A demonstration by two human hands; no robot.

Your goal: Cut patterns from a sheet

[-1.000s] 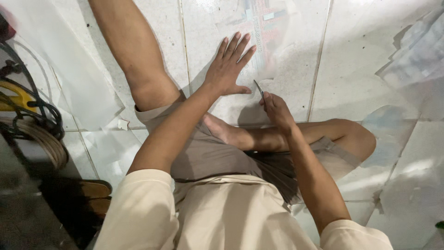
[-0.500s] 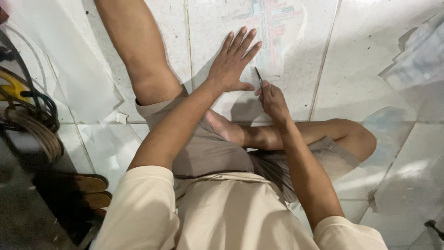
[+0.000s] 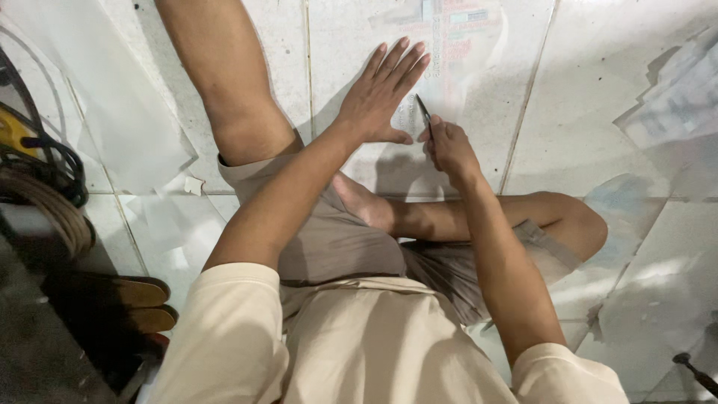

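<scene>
I sit on a white tiled floor (image 3: 598, 97) with one leg stretched out and the other folded. My left hand (image 3: 381, 93) lies flat with fingers spread on a clear plastic sheet (image 3: 464, 52) that has faint coloured print. My right hand (image 3: 447, 146) is closed around a thin dark blade-like tool (image 3: 423, 114), its tip resting on the sheet just right of my left thumb.
More clear sheets lie at the left (image 3: 112, 97) and right (image 3: 673, 105). Coiled cables and a yellow-black tool (image 3: 30, 150) sit at the left edge, wooden pieces (image 3: 134, 299) below them. A dark tool tip (image 3: 692, 370) shows at the bottom right.
My left hand stays flat on the sheet. My right hand with the tool has edged slightly up along the sheet; the view has shifted a little.
</scene>
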